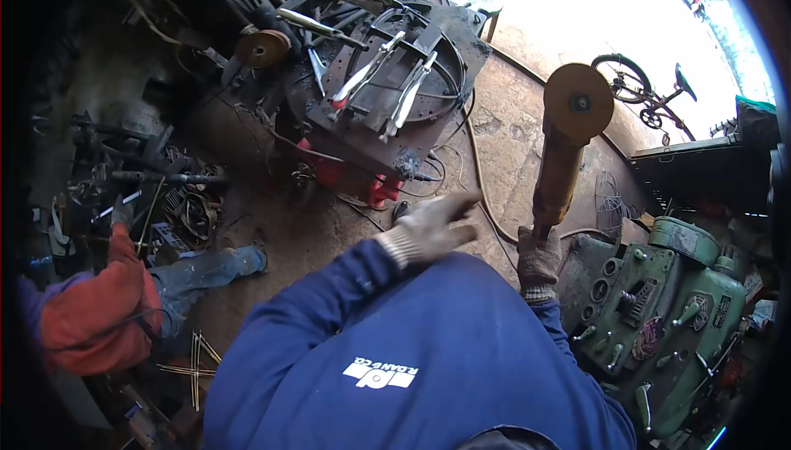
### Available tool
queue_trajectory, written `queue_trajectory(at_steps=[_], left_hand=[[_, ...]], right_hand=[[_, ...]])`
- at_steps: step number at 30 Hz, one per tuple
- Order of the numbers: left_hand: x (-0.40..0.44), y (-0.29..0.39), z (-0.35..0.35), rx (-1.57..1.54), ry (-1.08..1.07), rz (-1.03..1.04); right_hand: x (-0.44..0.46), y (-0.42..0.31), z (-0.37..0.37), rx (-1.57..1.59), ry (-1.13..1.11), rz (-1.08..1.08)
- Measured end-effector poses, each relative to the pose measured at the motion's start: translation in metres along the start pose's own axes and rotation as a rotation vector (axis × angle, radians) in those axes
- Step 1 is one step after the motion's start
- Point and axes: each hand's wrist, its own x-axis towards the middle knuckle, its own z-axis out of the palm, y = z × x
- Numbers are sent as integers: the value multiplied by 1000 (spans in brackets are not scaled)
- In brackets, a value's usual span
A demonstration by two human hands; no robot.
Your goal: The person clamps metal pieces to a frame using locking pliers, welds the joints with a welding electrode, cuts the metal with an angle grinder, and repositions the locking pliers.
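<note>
Here, the right hand is wrapped around a grinder.
The left hand is open and empty; a round disc is on the grinder's far end.

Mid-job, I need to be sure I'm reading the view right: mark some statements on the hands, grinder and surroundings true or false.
1. The gloved right hand grips the grinder. True.
2. The gloved left hand grips it too. False: it is held apart from the grinder, fingers extended.
3. Locking clamps are on the metal table. True.
4. The green machine is on the person's left. False: it is on the right.
5. A co-worker in an orange top is on the left. True.
</note>
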Motion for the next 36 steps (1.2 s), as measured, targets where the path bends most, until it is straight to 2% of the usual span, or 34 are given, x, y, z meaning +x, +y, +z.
queue_trajectory(at_steps=[1,3,4,6,9,11,12,13,15,16,17,19,21,23,25,27,29,31,33,35,36], left_hand=[[8,12,15,-25,-7,61],[22,33,49,-69,134,213],[25,42,68,-65,134,222],[24,57,95,-439,308,381],[6,49,100,-574,292,318],[-24,52,90,-530,333,277],[-34,46,86,-538,359,277],[-43,40,81,-548,380,275],[-71,51,53,-414,421,269],[-75,44,42,-493,442,377],[-82,24,22,-392,446,337],[-96,14,-9,-509,441,378],[-119,17,-46,-546,425,322],[-138,11,-75,-550,496,398],[-151,-18,-104,-563,574,334],[-162,-42,-136,-527,576,322],[-174,-58,-160,-549,580,292],[-180,-74,-178,-561,646,273],[-182,-91,-197,-623,615,267],[-186,-99,-215,-653,548,162],[-185,-102,-224,-657,535,150]], right_hand=[[-11,-3,-1,7,9,-13],[-40,-8,2,450,61,-266],[-67,-45,-7,637,76,-328],[-91,-42,-8,558,93,-342],[-139,-37,-4,392,202,-290],[-148,-39,3,517,84,-388],[-156,-43,0,494,-23,-330],[-161,-54,-8,506,-4,-330],[-165,-72,-21,398,-278,-540],[-163,-61,-8,534,-301,-569],[-163,-65,-5,538,-279,-573],[-160,-78,1,830,-237,-523],[-148,-97,1,692,-127,-628],[-144,-142,-6,626,-56,-698],[-136,-194,-6,523,-8,-791],[-117,-249,8,228,204,-990],[-124,-317,13,105,257,-908],[-110,-362,30,-102,436,-952],[-89,-388,57,-348,376,-776],[-76,-412,67,-525,132,-531],[-67,-411,77,-555,178,-512]])
